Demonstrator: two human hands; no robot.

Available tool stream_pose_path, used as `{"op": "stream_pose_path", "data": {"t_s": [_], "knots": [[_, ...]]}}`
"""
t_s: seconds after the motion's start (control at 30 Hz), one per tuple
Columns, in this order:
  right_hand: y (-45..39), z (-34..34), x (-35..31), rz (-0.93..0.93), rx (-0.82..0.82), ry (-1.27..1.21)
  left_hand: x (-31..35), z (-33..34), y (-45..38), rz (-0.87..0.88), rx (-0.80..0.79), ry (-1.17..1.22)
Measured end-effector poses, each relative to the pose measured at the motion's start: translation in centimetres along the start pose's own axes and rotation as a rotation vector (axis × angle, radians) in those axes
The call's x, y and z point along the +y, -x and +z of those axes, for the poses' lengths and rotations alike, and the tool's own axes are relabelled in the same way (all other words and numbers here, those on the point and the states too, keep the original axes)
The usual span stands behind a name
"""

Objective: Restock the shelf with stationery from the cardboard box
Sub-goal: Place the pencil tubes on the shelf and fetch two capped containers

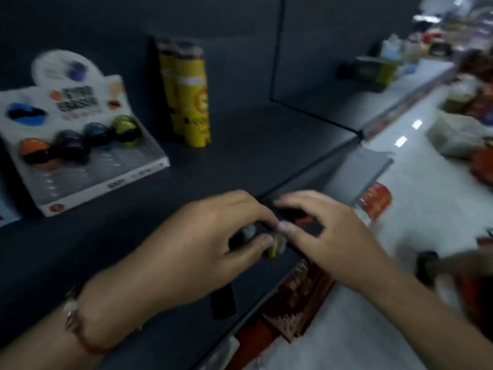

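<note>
Both your hands meet on a small dark pack at the shelf's front edge.

Your left hand (213, 236) pinches the blurred pack (293, 222); your right hand (328, 236) rests fingers on it. Farther back on the dark shelf (240, 145), left of the pack, sit a white display tray (88, 166) and yellow tubes (189, 97).
</note>
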State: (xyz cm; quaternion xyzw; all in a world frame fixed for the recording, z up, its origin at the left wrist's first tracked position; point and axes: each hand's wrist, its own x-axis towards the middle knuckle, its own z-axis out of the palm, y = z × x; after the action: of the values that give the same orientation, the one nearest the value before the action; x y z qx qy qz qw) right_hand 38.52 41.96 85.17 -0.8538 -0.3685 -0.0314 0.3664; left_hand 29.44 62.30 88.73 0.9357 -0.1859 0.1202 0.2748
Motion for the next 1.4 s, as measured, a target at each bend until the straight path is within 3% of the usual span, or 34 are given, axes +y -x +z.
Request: {"op": "stream_pose_path", "data": {"t_s": [0.13,0.3,0.57,0.8,1.03,1.2,1.4], "knots": [[13.7,-0.3,1.6,0.37,-0.025,0.045,3.0,7.3,2.4,0.099,-0.264,0.161],[30.1,1.3,2.8,0.882,-0.007,0.059,6.3,20.6,5.4,0.191,-0.614,0.113],[53.8,1.9,0.9,1.436,0.286,-0.033,20.6,36.2,7.3,0.518,-1.026,0.064],[72.1,1.3,4.4,1.659,0.38,-0.197,34.9,51.6,11.3,0.575,-1.275,0.028],[91.5,0.2,16.5,1.819,0.287,-0.243,47.7,71.9,16.2,0.395,-1.484,-0.036],[100.1,5.2,26.8,1.868,0.174,-0.317,49.0,86.8,20.3,0.348,-1.603,-0.115],[108.1,17.2,39.6,1.913,0.193,-0.42,43.3,107.5,27.1,0.114,-1.64,-0.162]]}}
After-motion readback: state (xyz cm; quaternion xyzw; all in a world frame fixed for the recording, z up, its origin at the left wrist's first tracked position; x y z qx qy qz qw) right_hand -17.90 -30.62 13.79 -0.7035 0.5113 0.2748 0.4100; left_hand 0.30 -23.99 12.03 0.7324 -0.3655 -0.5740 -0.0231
